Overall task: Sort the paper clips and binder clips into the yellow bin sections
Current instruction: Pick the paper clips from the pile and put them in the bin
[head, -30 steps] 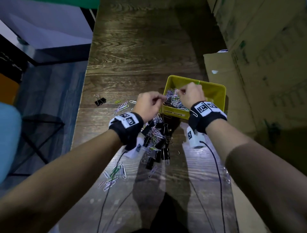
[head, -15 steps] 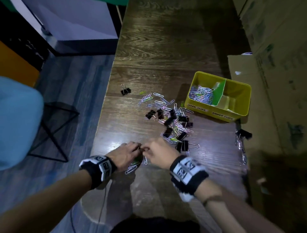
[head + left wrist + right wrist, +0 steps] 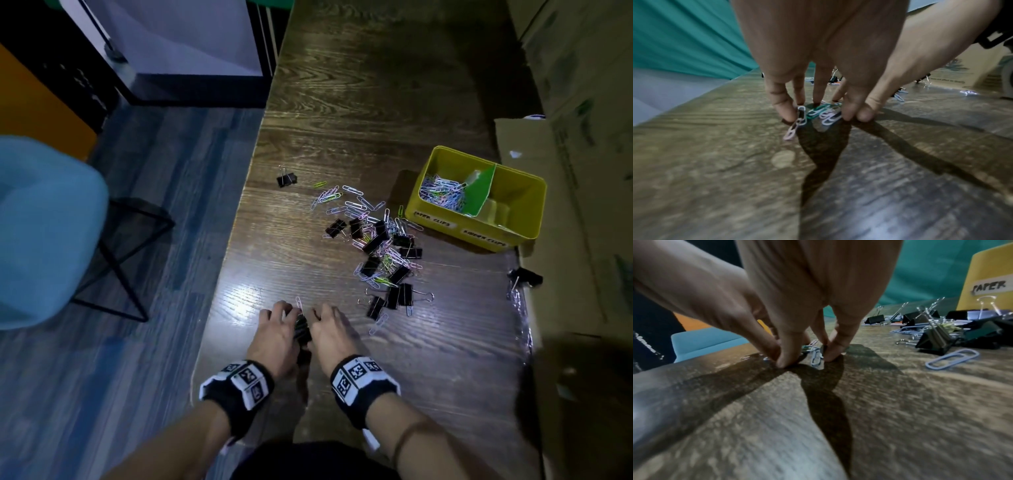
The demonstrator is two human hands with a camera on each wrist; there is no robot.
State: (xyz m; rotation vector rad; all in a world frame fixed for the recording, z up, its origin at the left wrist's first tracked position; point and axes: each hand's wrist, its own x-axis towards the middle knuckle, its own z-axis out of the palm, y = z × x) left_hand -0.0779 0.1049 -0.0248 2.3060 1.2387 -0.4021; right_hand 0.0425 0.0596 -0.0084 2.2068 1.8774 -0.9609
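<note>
Both hands are low at the near edge of the wooden table. My left hand and right hand face each other, fingertips down, pinching a small heap of coloured paper clips together between them. A blue clip lies between my right hand's fingers. The yellow bin stands at the far right, with several paper clips in its left section; a green divider splits it. A mixed pile of black binder clips and paper clips lies between bin and hands.
One binder clip lies alone near the table's left edge, another at the right edge. Cardboard boxes line the right side. A blue chair stands on the floor to the left. A loose paper clip lies right of my hands.
A second ago both hands were over the bin's left section. They came back to the near table edge, and their fingers have closed in on the small heap of paper clips.
</note>
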